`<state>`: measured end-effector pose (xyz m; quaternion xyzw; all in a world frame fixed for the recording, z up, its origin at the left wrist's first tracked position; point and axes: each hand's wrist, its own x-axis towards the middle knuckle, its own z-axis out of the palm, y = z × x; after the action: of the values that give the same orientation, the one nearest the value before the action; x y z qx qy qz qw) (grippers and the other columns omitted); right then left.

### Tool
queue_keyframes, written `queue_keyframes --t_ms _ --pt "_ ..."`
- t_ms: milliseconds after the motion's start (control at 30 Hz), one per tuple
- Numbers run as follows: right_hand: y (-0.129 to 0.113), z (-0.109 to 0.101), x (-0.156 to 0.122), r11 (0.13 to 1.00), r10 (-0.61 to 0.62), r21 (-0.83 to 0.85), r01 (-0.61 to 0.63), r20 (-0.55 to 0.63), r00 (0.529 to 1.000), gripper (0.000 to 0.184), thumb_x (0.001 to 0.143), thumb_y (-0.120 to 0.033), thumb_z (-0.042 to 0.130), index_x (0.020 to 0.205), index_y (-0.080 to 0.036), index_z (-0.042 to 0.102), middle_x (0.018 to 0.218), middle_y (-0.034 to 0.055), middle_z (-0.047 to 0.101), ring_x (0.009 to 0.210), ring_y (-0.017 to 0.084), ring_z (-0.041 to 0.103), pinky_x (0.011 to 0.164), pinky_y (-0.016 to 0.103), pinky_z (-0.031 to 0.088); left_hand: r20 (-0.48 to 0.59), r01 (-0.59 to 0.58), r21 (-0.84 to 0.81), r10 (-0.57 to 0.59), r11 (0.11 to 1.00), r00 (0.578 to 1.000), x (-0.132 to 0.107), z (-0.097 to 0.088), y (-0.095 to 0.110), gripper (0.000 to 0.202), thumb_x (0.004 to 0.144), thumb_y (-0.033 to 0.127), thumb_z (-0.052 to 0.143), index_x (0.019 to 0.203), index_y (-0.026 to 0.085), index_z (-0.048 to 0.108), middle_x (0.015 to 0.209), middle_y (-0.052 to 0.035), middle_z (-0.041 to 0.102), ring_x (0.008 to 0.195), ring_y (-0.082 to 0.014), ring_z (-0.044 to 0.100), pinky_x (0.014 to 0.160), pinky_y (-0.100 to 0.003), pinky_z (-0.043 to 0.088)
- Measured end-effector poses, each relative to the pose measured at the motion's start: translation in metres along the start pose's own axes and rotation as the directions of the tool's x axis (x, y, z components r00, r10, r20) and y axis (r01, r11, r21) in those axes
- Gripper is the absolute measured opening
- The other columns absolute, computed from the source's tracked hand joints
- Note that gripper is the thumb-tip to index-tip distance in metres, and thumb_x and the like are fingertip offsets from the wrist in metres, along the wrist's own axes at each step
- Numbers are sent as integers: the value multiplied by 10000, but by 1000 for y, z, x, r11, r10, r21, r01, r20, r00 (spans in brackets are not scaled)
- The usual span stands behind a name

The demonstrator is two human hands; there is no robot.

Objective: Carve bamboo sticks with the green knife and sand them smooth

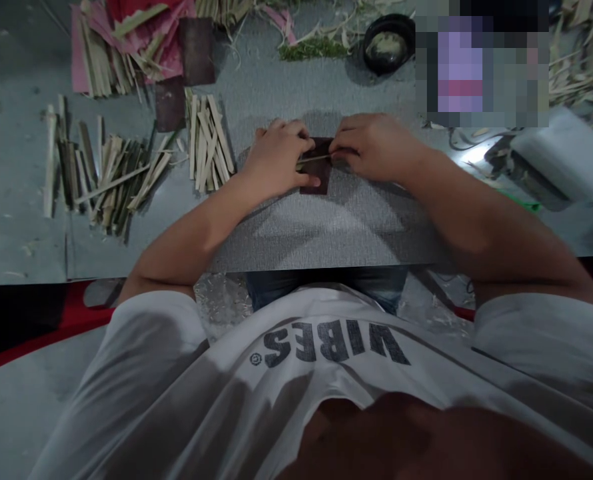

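Note:
A small dark brown sheet [315,185], which looks like sandpaper, lies on the grey table in front of me. Across it runs a thin wooden strip [316,159]. My right hand [371,143] pinches the strip's right end between thumb and fingers, just above the sheet's right side. On the left, my left hand [279,157] holds the sheet down, its thumb low and its fingertips near the upper edge. The strip's left end passes in between that thumb and those fingers, where the palm hides it.
Split sticks [209,143] lie left of my left hand, with a looser pile [111,177] farther left. Two brown sheets [197,50] and pink material [171,50] with sticks lie behind. A black bowl [387,43] stands at the back; a pale box-like device [559,157] is right.

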<state>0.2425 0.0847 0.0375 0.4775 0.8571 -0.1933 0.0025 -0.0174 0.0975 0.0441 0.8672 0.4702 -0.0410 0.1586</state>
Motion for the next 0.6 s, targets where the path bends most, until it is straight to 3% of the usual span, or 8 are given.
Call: queue_keyframes --t_ms 100,233,300,500,600 --pt "-2 -2 -1 998 6 -69 -8 -22 1000 693 1221 -393 346 1656 -279 874 1653 204 858 1526 376 731 1305 561 515 5 -5 9 5 1000 1000 1 1 0 651 1061 551 975 1673 343 902 1866 -161 742 1765 -594 607 1415 -802 521" --pt "-8 -4 0 973 -67 -219 69 18 998 582 1177 -223 442 1520 -130 903 1540 285 865 1446 412 759 1252 545 542 -7 -26 35 26 999 1000 0 2 -1 568 1089 589 926 1632 423 906 1841 -107 764 1743 -544 609 1423 -778 503" --pt "-10 -3 3 965 -93 -243 99 36 995 510 1165 -179 489 1454 -120 905 1504 299 861 1403 431 768 1210 551 556 -9 -23 54 24 998 1000 -1 0 1 527 1099 606 905 1603 451 918 1827 -91 773 1741 -531 604 1428 -770 492" --pt "-6 11 15 927 -227 -305 218 4 974 382 1147 -143 588 1398 -129 874 1407 263 875 1276 414 781 1141 551 602 56 -22 99 16 995 998 -5 -11 5 566 1177 685 760 1607 360 932 1849 -96 751 1751 -488 573 1441 -741 488" --pt "-7 12 16 912 -259 -326 248 12 966 380 1172 -125 566 1406 -85 862 1412 286 865 1275 408 785 1146 547 603 52 -24 99 19 995 998 -6 -12 3 583 1175 657 738 1609 324 939 1843 -133 757 1759 -523 587 1438 -765 493"
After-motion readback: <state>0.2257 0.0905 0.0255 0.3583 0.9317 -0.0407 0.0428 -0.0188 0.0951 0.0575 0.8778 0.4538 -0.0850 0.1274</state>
